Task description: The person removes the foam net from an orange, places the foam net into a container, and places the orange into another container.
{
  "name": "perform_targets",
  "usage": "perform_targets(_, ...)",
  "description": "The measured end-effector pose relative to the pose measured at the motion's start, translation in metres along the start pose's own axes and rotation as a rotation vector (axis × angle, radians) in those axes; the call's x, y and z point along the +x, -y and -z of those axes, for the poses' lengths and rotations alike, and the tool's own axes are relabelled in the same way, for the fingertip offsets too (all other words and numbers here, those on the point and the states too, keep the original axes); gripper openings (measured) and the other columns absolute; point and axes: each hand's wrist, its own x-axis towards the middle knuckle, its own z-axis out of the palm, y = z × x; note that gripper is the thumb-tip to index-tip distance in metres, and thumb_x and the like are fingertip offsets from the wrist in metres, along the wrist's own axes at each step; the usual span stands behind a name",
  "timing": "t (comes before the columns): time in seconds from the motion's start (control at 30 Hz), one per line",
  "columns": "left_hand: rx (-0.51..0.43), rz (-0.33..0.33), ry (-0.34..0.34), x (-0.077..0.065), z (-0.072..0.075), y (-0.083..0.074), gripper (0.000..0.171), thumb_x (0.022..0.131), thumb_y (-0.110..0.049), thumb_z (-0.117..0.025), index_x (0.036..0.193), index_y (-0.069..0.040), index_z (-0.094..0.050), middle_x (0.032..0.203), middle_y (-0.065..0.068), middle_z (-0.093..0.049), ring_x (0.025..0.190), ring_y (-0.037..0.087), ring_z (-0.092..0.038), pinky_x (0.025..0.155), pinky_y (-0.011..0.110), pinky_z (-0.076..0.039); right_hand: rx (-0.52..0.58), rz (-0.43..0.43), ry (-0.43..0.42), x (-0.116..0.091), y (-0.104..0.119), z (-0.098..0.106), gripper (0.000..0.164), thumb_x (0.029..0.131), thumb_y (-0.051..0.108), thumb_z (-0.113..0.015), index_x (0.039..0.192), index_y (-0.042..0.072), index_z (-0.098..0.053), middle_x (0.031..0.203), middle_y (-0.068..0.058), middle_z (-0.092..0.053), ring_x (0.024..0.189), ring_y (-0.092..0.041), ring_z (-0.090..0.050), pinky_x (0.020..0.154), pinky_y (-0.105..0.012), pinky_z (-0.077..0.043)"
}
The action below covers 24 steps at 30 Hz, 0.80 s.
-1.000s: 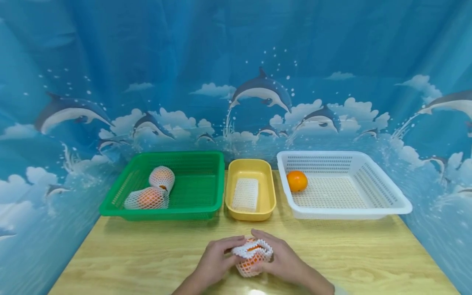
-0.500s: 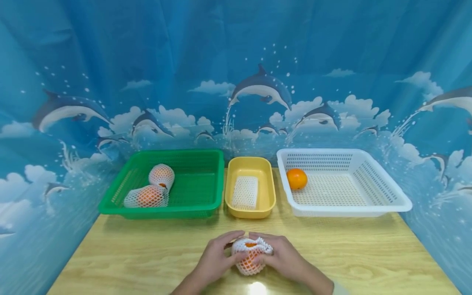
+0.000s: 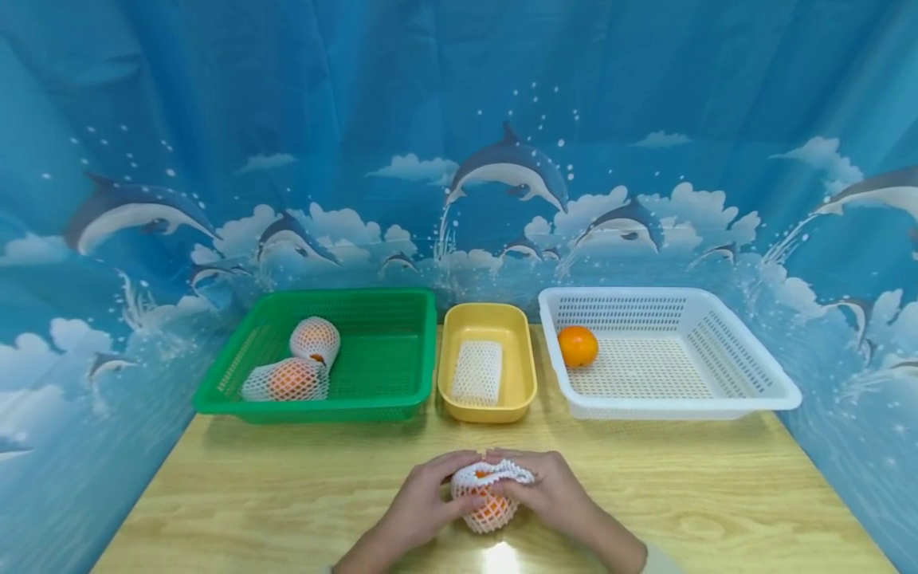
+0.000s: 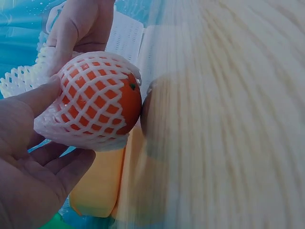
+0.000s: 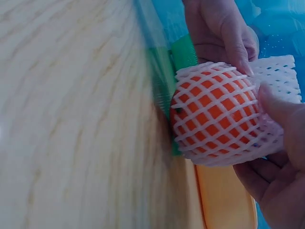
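An orange (image 4: 130, 106) sits inside a white foam net sleeve (image 5: 279, 71) near the front of the table. In the left wrist view its bottom end, with a small green spot, touches the wood. My left hand (image 3: 419, 504) holds the netted orange from the left, thumb on the near side and fingers behind. From the right, my right hand (image 3: 558, 493) pinches the sleeve by its loose upper part, thumb in front. The sleeve's top edge stands loose above the fruit, with some orange showing through its opening. Fingers behind the fruit are partly hidden.
Behind the hands stands a yellow tray (image 3: 516, 399) with a flat foam net (image 3: 477, 373) inside. At left, a green basket (image 3: 380, 410) holds two netted fruits (image 3: 294, 379). A white basket (image 3: 674, 413) at right contains one bare orange (image 3: 578, 346).
The sleeve's top edge has been drawn in and its opening over the orange looks narrower. My right thumb has moved up onto the sleeve's edge. Both hands stay in place.
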Motion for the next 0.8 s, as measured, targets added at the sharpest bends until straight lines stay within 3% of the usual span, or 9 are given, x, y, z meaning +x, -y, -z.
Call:
perform_targets(0.17,-0.023,0.021,-0.003,-0.0007,0.001,0.0012,0.048,0.084,-0.03,-0.075,0.125,-0.007,-0.065,0.129,0.01,-0.061,0.118,0.03,-0.058,0.092,0.028,-0.052,-0.033,-0.107,0.048,-0.002,0.0025,-0.0004,0.075,0.079,0.047,-0.076,0.137,0.006,-0.054,0.136,-0.01,-0.057,0.121,-0.029,-0.057,0.101,-0.051,-0.044)
perform_targets(0.27,-0.035,0.031,-0.015,-0.0015,0.001,0.0014,0.044,0.083,-0.023,-0.077,0.122,-0.007,-0.066,0.126,0.009,-0.063,0.115,0.028,-0.06,0.091,0.025,-0.052,-0.033,-0.131,0.088,-0.0032,0.0032,-0.0006,0.083,0.076,0.049,-0.078,0.14,0.006,-0.05,0.139,-0.009,-0.055,0.123,-0.028,-0.055,0.103,-0.052,-0.043)
perform_targets(0.6,-0.05,-0.008,-0.13,-0.0031,0.0003,0.005,0.024,0.079,-0.002,-0.076,0.102,-0.008,-0.075,0.106,0.004,-0.072,0.099,0.018,-0.068,0.085,0.024,-0.055,-0.069,-0.057,0.127,-0.0038,0.0006,-0.002,0.075,0.08,0.05,-0.073,0.137,0.006,-0.054,0.137,-0.005,-0.057,0.123,-0.025,-0.056,0.103,-0.047,-0.044)
perform_targets(0.8,-0.092,0.013,-0.102,-0.0028,0.0028,0.0052,0.029,0.082,-0.01,-0.076,0.11,-0.004,-0.072,0.11,0.009,-0.071,0.1,0.019,-0.068,0.084,0.022,-0.054,-0.044,0.011,0.129,-0.0031,-0.0013,-0.0004,0.067,0.082,0.043,-0.073,0.134,0.005,-0.056,0.135,-0.006,-0.059,0.121,-0.025,-0.058,0.101,-0.042,-0.046)
